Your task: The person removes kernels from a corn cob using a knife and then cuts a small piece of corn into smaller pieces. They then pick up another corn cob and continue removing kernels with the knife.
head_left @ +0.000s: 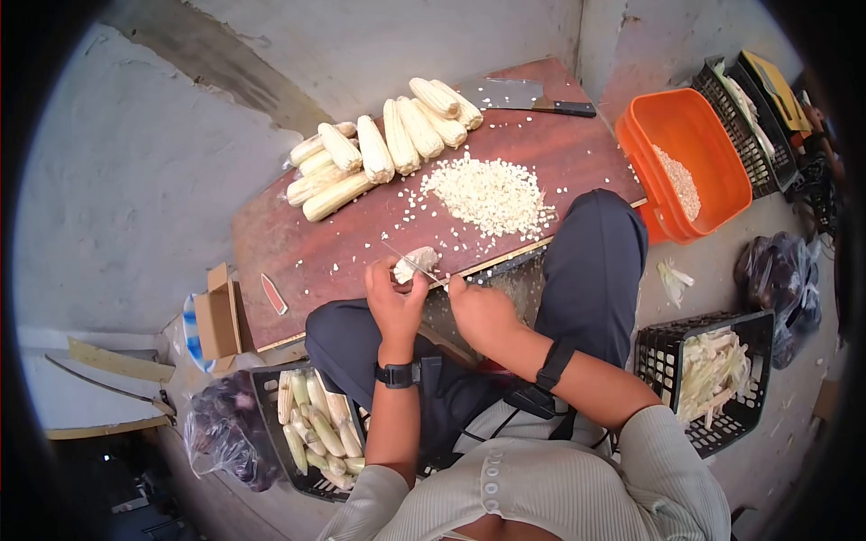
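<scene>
My left hand [394, 298] is closed around a short piece of corn cob [418, 263] at the front edge of the red-brown board. In my right hand [481, 311] is a knife [417, 265], its thin blade lying across the cob; my fist hides the handle. Just beyond, a heap of loose white kernels [492, 196] spreads over the board, with stray kernels around it. Husked white corn cobs [397, 137] lie in a row and a small stack along the board's far left side.
A cleaver [519, 94] rests at the board's [298, 243] far edge; a small red blade [273, 295] lies at left. An orange bin [686, 117] holding kernels stands right. Black crates hold corn [320, 419] at left and husks [713, 370] at right. Filled plastic bags [230, 424] sit nearby.
</scene>
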